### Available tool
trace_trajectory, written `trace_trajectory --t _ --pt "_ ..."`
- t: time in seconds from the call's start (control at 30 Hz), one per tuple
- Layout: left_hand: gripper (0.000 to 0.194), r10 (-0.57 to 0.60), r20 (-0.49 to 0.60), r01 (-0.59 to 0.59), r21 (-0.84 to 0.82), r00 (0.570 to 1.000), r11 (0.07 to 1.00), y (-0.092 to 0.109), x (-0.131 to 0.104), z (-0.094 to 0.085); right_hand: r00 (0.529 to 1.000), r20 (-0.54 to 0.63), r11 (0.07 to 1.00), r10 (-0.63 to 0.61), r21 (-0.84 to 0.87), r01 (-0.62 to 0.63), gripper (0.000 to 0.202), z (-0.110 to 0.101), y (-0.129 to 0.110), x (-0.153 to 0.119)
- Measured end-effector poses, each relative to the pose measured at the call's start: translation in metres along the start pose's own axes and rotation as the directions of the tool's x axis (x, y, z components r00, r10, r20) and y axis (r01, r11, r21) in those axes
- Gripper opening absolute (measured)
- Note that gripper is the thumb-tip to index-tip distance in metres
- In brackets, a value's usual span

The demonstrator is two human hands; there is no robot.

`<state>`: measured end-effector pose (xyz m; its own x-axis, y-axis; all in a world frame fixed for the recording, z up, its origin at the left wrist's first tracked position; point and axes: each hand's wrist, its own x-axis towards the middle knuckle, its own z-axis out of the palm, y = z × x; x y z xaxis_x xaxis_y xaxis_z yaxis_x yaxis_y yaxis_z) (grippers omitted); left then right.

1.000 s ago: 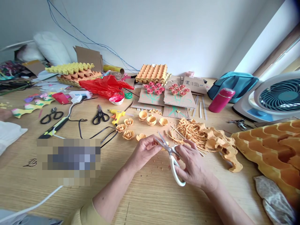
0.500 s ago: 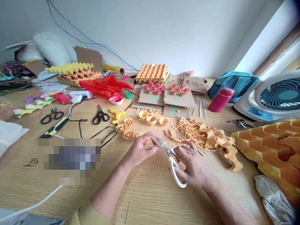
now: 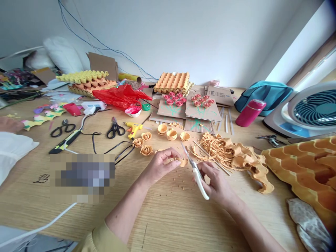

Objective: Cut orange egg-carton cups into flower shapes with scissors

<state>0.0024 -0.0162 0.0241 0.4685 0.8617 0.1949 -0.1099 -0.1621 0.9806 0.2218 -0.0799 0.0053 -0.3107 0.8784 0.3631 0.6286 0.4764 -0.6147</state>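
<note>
Between thumb and fingers, my left hand pinches a small orange piece of egg carton. My right hand is closed around the white handles of a pair of scissors, whose blades point up and away, just right of the piece. Small scraps are scattered on the wood below. Beyond my hands stand several cut carton cups. To their left lie rolled carton roses, and another carton bit is partly hidden behind my left hand.
Right of my hands is a heap of carton strips, with an egg tray beyond. A yellow glue gun and black scissors lie left of centre. Pink flowers stand on cardboard behind. Another person's hand is at far left.
The scissors have turned more upright and their blades have come away from the carton piece, which now shows more. The view has shifted slightly left.
</note>
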Motion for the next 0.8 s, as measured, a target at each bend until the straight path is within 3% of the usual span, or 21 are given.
trace_trajectory --t 0.13,0.2,0.3,0.43,0.63,0.8 --pt "0.013 -0.094 -0.004 0.093 -0.087 0.996 0.992 0.002 0.0 0.005 0.971 -0.026 0.913 0.237 0.347 -0.213 0.02 0.0 0.003 0.0" --pt "0.018 -0.128 0.005 0.128 -0.117 0.992 0.985 0.002 0.0 0.007 0.938 0.042 0.782 0.344 0.54 -0.311 0.028 -0.001 0.003 0.001" --pt "0.027 -0.169 0.038 0.172 -0.136 0.985 0.976 -0.003 0.0 0.01 0.915 0.104 0.592 0.391 0.732 -0.336 0.039 -0.002 0.003 0.004" --pt "0.032 -0.192 0.131 0.204 -0.089 0.973 0.975 -0.012 -0.003 0.014 0.913 0.107 0.505 0.394 0.804 -0.312 0.043 0.001 -0.002 0.007" --pt "0.033 -0.231 0.201 0.235 0.002 0.952 0.972 -0.014 -0.006 0.021 0.931 0.151 0.513 0.333 0.799 -0.313 0.042 0.009 -0.005 0.006" --pt "0.048 -0.241 0.239 0.265 -0.075 0.941 0.961 -0.013 -0.007 0.026 0.884 0.115 0.441 0.453 0.833 -0.334 0.046 0.01 -0.008 0.007"
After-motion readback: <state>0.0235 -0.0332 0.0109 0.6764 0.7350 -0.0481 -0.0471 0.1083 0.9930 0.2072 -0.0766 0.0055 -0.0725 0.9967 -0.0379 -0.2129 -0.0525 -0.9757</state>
